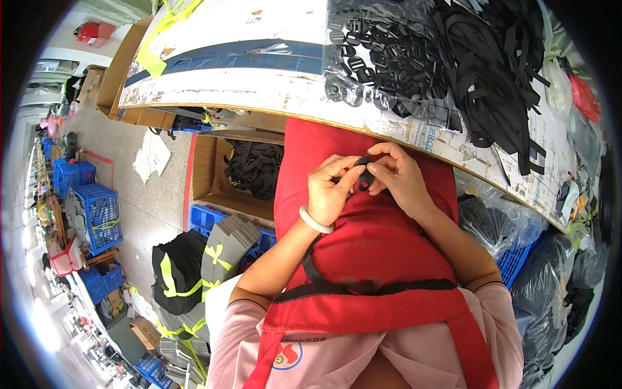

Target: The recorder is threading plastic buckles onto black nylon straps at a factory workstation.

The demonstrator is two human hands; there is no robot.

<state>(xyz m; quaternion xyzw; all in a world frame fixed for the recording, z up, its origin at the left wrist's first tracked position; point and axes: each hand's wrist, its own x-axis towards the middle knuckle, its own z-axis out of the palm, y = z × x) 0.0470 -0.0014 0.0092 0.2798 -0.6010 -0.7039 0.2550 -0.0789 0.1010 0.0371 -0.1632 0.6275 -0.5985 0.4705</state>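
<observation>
Over your red apron (369,236), near the edge of the white table (246,87), your left hand (329,188) and right hand (403,180) pinch a small black piece (367,176) between thumbs and fingers.

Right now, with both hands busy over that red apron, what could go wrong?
The small black piece is pinched in the fingertips of the left hand and right hand, over the red apron, so it might slip and be hard to catch.

The black straps lie overlapping in a loose heap on the table, so pulling one could drag others along.
</observation>
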